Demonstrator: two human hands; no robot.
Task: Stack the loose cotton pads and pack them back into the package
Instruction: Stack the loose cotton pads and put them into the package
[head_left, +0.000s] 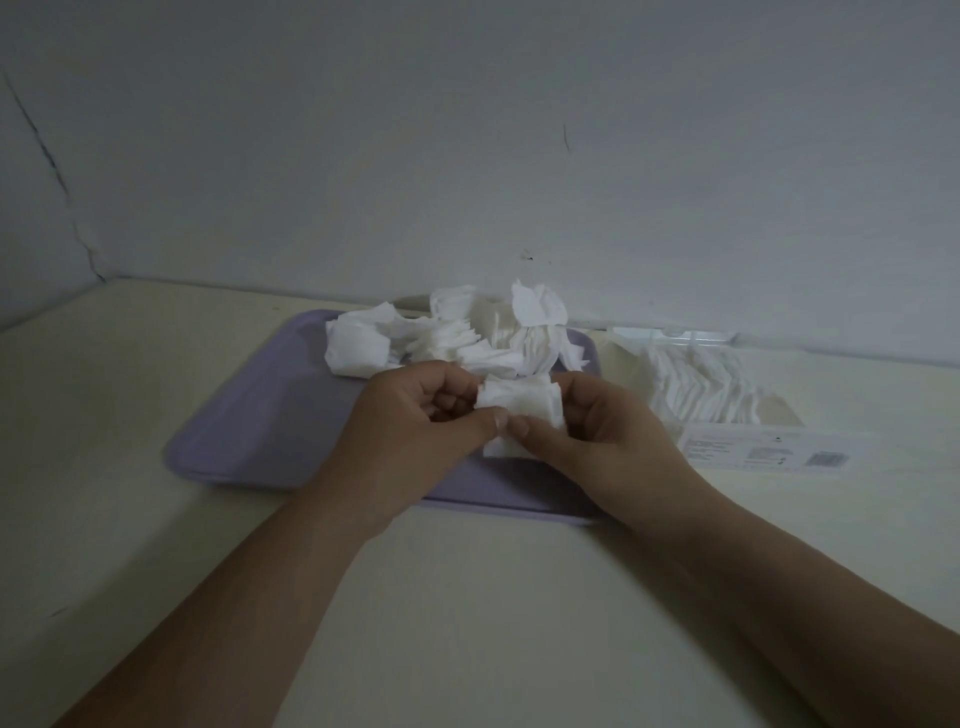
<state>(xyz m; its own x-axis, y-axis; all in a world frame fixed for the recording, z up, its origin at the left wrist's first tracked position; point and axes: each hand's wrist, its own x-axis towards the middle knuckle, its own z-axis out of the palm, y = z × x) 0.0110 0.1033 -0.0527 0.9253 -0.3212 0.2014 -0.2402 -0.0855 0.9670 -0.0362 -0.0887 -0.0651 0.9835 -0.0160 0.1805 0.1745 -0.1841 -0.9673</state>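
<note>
A person's two bare forearms reach in from six o'clock over a cream table (467, 597) that meets a pale wall (467, 130) at twelve o'clock. At the middle of the view, the left hand (415, 410) and the right hand (608, 431) meet above a lavender tray (249, 415). Between them they hold a small stack of cotton pads (519, 408). The left hand's fingers curl round the stack's nine o'clock end and the right hand's fingers curl round its three o'clock end. The two thumbs touch tip to tip at the stack's six o'clock edge. Both hands are closed on the stack, which is lifted just above the tray.

Behind the hands, at the tray's twelve o'clock edge, a loose pile of cotton pads (457, 332) lies heaped and untidy, some pads crumpled and standing up.

At three o'clock from the tray, just beside it on the table, lies the clear package (727, 400). A row of white pads shows inside it, overlapping. A white printed label (769, 452) runs along its six o'clock side; the print is too small to read.
</note>
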